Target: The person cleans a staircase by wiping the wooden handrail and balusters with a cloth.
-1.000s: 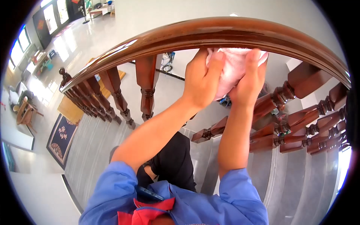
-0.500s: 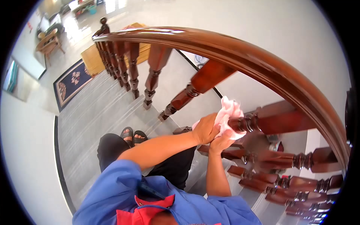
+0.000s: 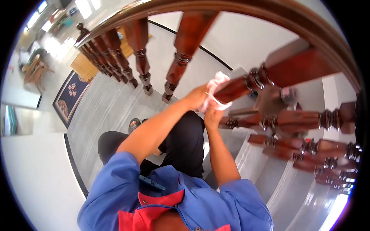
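A pink cloth [image 3: 211, 98] is wrapped around the lower part of a dark red-brown wooden baluster [image 3: 231, 89], below its turned rings. My left hand [image 3: 197, 97] is closed on the cloth at the baluster's near left side. Just below it, my right hand [image 3: 212, 117] grips the cloth from underneath, its fingers partly hidden behind cloth and wood. The baluster slants up to the glossy handrail [image 3: 266, 10]. Its foot is hidden behind my hands.
Grey stone stairs [image 3: 104, 109] run down to the left past my bent knees, with a sandal [image 3: 134, 124] on a lower step. More balusters [image 3: 178, 63] line both sides. A dark floral mat [image 3: 70, 98] and a wooden chair [image 3: 35, 73] are farther below.
Both hands have slid the pink cloth down the baluster, away from its rings toward the foot. My view has shifted, so the handrail sits higher in the picture.
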{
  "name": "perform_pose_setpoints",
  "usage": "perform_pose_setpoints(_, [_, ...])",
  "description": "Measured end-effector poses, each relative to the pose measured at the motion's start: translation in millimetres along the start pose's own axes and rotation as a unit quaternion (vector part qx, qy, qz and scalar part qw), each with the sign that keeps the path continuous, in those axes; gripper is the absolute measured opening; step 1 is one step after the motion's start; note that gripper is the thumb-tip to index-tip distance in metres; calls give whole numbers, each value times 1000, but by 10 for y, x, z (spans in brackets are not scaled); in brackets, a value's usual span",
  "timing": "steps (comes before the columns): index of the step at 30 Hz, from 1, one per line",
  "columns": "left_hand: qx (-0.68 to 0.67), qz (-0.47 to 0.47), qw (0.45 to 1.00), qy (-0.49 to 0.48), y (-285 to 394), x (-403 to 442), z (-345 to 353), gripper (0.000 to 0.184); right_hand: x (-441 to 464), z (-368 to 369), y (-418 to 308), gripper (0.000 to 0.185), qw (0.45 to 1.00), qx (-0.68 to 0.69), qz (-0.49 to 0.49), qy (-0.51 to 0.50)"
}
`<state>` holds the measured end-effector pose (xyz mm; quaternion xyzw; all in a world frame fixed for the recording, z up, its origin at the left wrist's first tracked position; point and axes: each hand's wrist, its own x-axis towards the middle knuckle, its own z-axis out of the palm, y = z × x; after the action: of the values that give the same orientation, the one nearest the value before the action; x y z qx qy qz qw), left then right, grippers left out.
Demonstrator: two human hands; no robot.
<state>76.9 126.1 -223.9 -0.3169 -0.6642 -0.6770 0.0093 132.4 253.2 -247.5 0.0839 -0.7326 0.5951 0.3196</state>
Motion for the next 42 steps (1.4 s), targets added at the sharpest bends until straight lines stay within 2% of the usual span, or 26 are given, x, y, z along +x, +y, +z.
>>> perform_pose_setpoints(1, [-164,-132,978,-16,-108,-28,-1,46,-109,-141,208,51,993,-93,2,-70])
perform_pose_setpoints(3, [-155,-175,972,-26,-377,-136,-43,46,-142,-165,146,47,989,-94,72,-92])
perform_pose_setpoints(5, [-191,-212,958,-23,-499,-243,-33,47,-89,-127,41,45,991,-76,79,-81])
perform_pose_setpoints(7, [-191,-267,944,35,-321,-341,-8,45,-70,-144,-54,44,988,-97,82,-91])
perform_pose_setpoints(10, [-255,-291,922,29,-298,-346,-15,45,-69,-131,-50,41,991,-95,27,-93])
perform_pose_setpoints(14, [-219,-310,925,9,-512,-489,-58,51,-267,-96,-106,48,993,-35,97,-56])
perform_pose_setpoints(16, [-313,-294,903,-6,-506,-625,-30,58,-433,-121,26,55,976,19,213,-48])
perform_pose_setpoints(18, [-315,-288,904,-29,-735,-730,28,63,-604,-159,287,50,971,17,228,-66])
perform_pose_setpoints(20, [-311,-239,919,-29,-797,-812,99,65,-681,-142,454,45,948,-62,280,-141])
perform_pose_setpoints(22, [-269,-248,930,-16,-852,-853,104,67,-689,-101,667,39,941,-102,297,-123])
perform_pose_setpoints(24, [-48,-176,981,-60,-1156,-882,79,73,-649,-170,969,34,919,-45,329,-212])
perform_pose_setpoints(25, [37,-155,983,-87,-823,-834,-49,81,-627,-153,986,33,911,-54,355,-201])
perform_pose_setpoints(26, [37,-153,984,-84,-824,-832,-65,81,-607,-136,1002,33,903,-63,380,-190])
perform_pose_setpoints(28, [-62,-250,961,-100,-934,-870,-43,90,-579,-111,1060,35,905,-3,379,-193])
perform_pose_setpoints(30, [-15,-251,964,-80,-1280,-953,90,90,-456,-137,824,34,853,-140,430,-259])
perform_pose_setpoints(31, [-48,-209,974,-67,-1794,-1044,250,97,-471,-67,775,33,893,-64,377,-235])
perform_pose_setpoints(32, [-91,-186,976,-69,-1758,-1016,226,104,-461,-40,747,33,925,12,318,-208])
perform_pose_setpoints(33, [-134,-165,974,-72,-1684,-974,191,110,-598,-190,1133,32,902,-182,286,-267])
perform_pose_setpoints(34, [-183,-146,968,-92,-2069,-1010,289,119,-660,-189,1278,28,942,-132,130,-279])
perform_pose_setpoints(36, [-65,-201,977,-33,-1610,-1058,184,90,-516,-49,750,24,931,-124,251,-232])
perform_pose_setpoints(37, [-61,-192,979,-36,-1630,-992,175,90,-553,-59,734,28,946,-108,250,-177])
perform_pose_setpoints(38, [51,-258,964,-38,-1652,-929,172,67,-544,-103,730,28,949,-107,243,-171])
perform_pose_setpoints(39, [161,-320,933,-37,-1664,-882,168,47,-538,-158,725,31,919,-208,291,-165])
perform_pose_setpoints(40, [164,-316,934,-37,-1512,-797,134,47,-536,-212,693,34,877,-306,337,-157])
perform_pose_setpoints(41, [169,-300,939,-3,-1361,-700,100,34,-547,-284,649,34,879,-304,333,-155])
perform_pose_setpoints(42, [173,-284,942,31,-1139,-595,58,26,-552,-368,531,39,900,-277,322,-99])
